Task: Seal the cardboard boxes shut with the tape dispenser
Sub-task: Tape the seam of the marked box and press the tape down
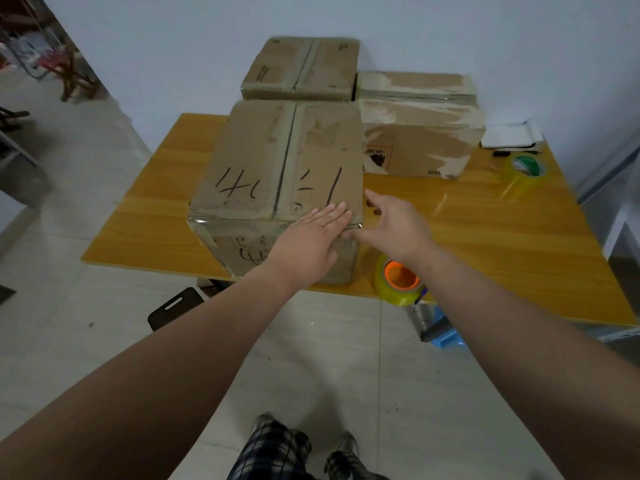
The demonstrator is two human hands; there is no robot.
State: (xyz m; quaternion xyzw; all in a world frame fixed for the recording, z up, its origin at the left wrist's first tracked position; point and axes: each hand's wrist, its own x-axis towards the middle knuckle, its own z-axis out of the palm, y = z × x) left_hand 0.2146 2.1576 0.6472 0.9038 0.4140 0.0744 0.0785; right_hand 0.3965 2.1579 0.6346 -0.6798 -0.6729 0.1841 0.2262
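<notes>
Yellow table; box seam runs away; left hand flat atop, right hand fingers spread.

The left hand covers part of the print on the front face of the near box; the remainder is illegible. The right forearm hides the rear part of the tape dispenser. The near box conceals the lower front of the rear box. A small black item is too small to identify. Objects at upper left are blurred.
</notes>
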